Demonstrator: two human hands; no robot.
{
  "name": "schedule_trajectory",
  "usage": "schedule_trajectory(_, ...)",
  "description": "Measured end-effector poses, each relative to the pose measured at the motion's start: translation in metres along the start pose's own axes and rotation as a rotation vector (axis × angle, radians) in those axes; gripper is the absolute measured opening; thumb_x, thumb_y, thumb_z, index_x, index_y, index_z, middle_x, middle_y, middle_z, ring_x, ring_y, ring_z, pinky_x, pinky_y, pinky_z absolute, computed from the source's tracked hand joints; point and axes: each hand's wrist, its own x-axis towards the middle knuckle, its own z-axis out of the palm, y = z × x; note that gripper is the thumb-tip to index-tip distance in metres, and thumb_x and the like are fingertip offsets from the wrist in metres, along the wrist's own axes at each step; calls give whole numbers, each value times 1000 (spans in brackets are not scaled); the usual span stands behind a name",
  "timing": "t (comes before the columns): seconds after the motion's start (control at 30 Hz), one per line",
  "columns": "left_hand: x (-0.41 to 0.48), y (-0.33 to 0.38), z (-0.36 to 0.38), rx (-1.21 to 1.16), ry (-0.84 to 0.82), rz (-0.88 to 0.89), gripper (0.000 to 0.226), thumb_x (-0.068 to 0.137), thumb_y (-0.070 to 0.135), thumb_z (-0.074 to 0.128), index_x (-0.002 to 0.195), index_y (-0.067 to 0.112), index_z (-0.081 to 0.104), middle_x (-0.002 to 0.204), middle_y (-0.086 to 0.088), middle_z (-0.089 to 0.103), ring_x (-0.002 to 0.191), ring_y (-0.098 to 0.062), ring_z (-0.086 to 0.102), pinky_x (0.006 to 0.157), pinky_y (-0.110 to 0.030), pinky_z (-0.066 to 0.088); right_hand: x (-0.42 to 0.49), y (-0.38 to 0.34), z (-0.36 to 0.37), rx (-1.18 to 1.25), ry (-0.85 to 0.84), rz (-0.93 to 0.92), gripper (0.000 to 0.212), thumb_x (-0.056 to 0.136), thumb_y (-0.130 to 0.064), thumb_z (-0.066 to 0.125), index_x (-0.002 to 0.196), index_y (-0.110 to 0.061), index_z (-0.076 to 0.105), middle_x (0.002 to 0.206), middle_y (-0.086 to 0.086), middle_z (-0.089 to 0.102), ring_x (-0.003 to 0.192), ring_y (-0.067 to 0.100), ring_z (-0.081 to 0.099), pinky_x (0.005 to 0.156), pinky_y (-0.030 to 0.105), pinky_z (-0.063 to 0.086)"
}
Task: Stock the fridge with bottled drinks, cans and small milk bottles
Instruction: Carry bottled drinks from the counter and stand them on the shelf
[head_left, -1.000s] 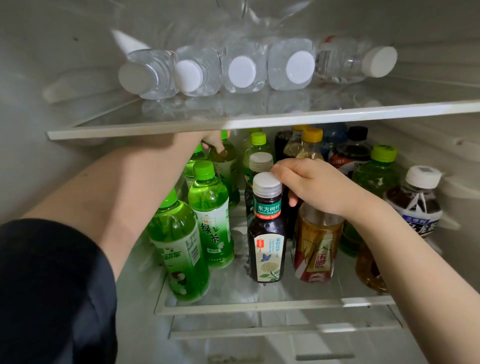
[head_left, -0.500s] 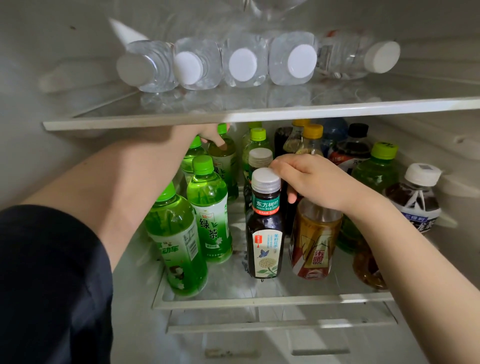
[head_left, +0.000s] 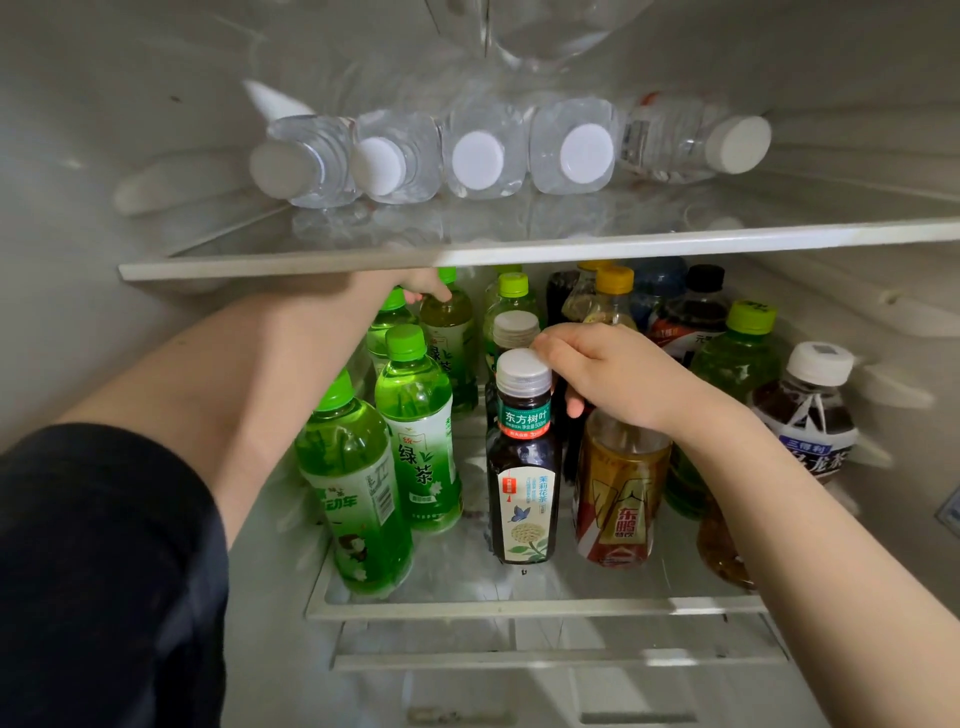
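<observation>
Left arm (head_left: 249, 374) wears a loose black short sleeve (head_left: 104, 571), plain matte cloth with a soft curved hem, low and left of the fridge shelf (head_left: 519, 605); forearm past the hem bare; right arm (head_left: 805, 519), right of that shelf, bare throughout.

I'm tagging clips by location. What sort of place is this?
The inside of a fridge, probably a household one: white moulded walls, a glass shelf with water bottles lying on it, and a lower shelf packed with upright drinks, where the right hand grips an amber bottle.
</observation>
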Motion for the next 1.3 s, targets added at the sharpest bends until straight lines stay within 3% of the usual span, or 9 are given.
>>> schedule_trajectory(0.1, 0, 2, 2, -66, -20, -36, 43, 101, 27, 42, 63, 7, 40, 37, -3, 45, 24, -2, 35, 33, -11, 26, 0, -1, 0, -14, -4, -13, 39, 99, -38, 32, 96, -15, 63, 52, -27, 57, 59, 3, 59, 76, 26, 44)
schedule_trajectory(0.17, -3, 2, 2, -68, -34, -31, 45, 101, 26, 43, 59, 11, 35, 26, 5, 35, 22, -4, 31, 30, -12, 23, 1, -1, 0, -24, -14, -17, 40, 100, -38, 31, 95, -15, 63, 53, -30, 56, 60, 3, 59, 75, 23, 43)
schedule_trajectory(0.43, -13, 1, 4, -44, -9, 12, 39, 100, 26, 44, 67, 5, 46, 68, -8, 44, 55, -15, 35, 44, -15, 31, -1, -3, -1, -16, -19, -11, 40, 100, -38, 30, 95, -15, 63, 50, -29, 55, 58, 1, 58, 74, 22, 42)
schedule_trajectory(0.53, -23, -1, -1, -82, 15, 8, 48, 99, 33, 46, 122, -9, 53, 118, -20, 56, 100, -30, 56, 83, -24, 45, 0, -3, 0, -9, -15, -10, 40, 100, -39, 31, 93, -16, 62, 46, -21, 56, 56, 1, 57, 75, 27, 44)
schedule_trajectory(0.6, -37, 0, -5, -73, 12, -8, 55, 97, 38, 47, 137, -1, 44, 142, -16, 45, 127, -31, 45, 92, -30, 43, 1, -2, 0, -10, -5, -9, 40, 100, -39, 31, 93, -16, 63, 44, -15, 56, 57, 1, 57, 75, 27, 44)
schedule_trajectory(0.8, -59, -10, -12, 1, -255, -171, 52, 87, 27, 66, 122, -9, 55, 96, -18, 62, 63, -19, 62, 55, -24, 55, 1, -1, 0, -25, -1, -36, 39, 100, -38, 31, 100, -16, 63, 52, -30, 56, 61, 6, 60, 72, 21, 42)
schedule_trajectory(1.03, -58, -5, -1, -104, -94, -11, 35, 88, 18, 66, 116, 4, 51, 65, -8, 56, 27, -3, 49, 29, -16, 40, 0, 0, 0, -6, 12, -26, 41, 99, -40, 31, 99, -16, 64, 47, -14, 58, 63, 6, 60, 72, 26, 44)
schedule_trajectory(1.2, -54, 0, 0, -65, -66, 44, 52, 86, 20, 68, 127, 0, 43, 74, -17, 50, 28, -9, 49, 28, -18, 39, 0, 0, 0, 5, 27, -17, 43, 99, -40, 31, 101, -13, 64, 47, -7, 56, 64, 6, 60, 74, 21, 43)
schedule_trajectory(1.3, -51, 1, 4, -18, -31, 46, 61, 88, 33, 65, 132, 1, 38, 102, -30, 59, 54, -24, 57, 40, -25, 47, 0, 0, 1, -3, 37, -21, 44, 98, -41, 31, 103, -13, 64, 48, -5, 56, 63, 8, 60, 75, 25, 44)
